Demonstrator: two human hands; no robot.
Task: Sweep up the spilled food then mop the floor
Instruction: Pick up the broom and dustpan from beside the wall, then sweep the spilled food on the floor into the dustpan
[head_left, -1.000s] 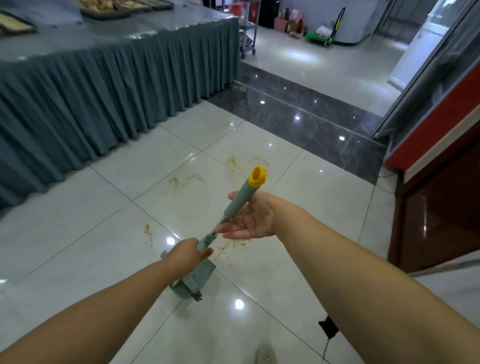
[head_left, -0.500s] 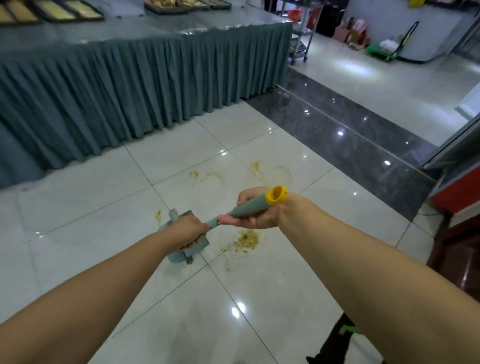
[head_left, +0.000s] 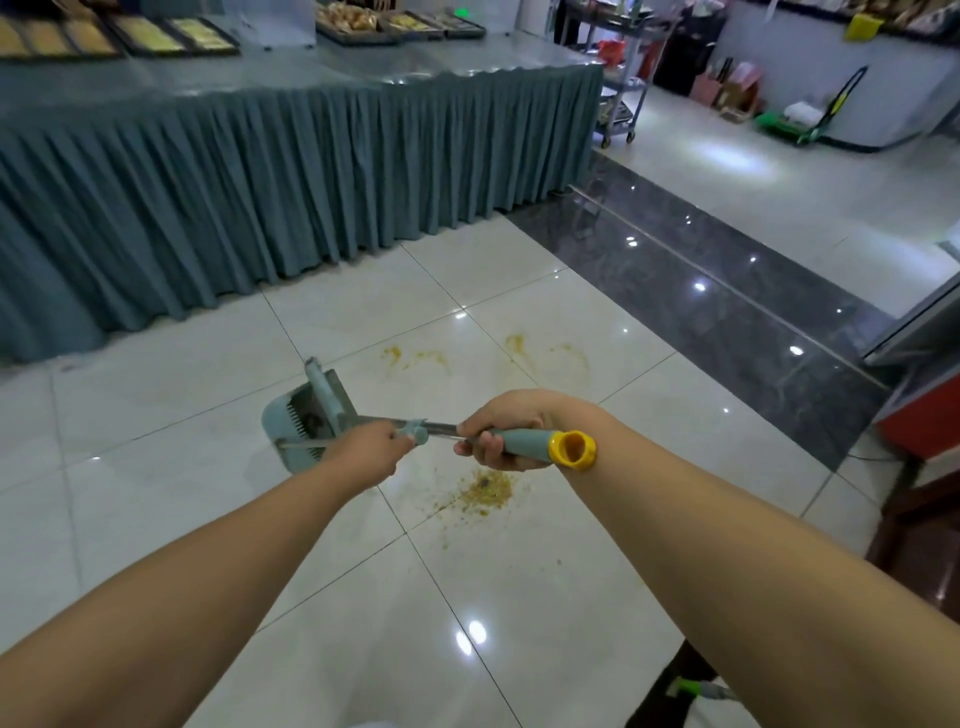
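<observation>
Crumbs (head_left: 485, 491) lie just below hands (head_left: 363, 454) gripping dustpan (head_left: 306, 415).

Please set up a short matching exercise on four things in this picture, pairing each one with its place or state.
Things:
1. dustpan
2. pile of crumbs
3. yellow cap
4. baking trays

Places or states:
A. on top of the skirted table
B. at the end of the handle, by the right wrist
C. on the white tile below the two hands
D. beyond the left hand, at the far end of the pole

Pairs: 1-D, 2-C, 3-B, 4-A
</observation>
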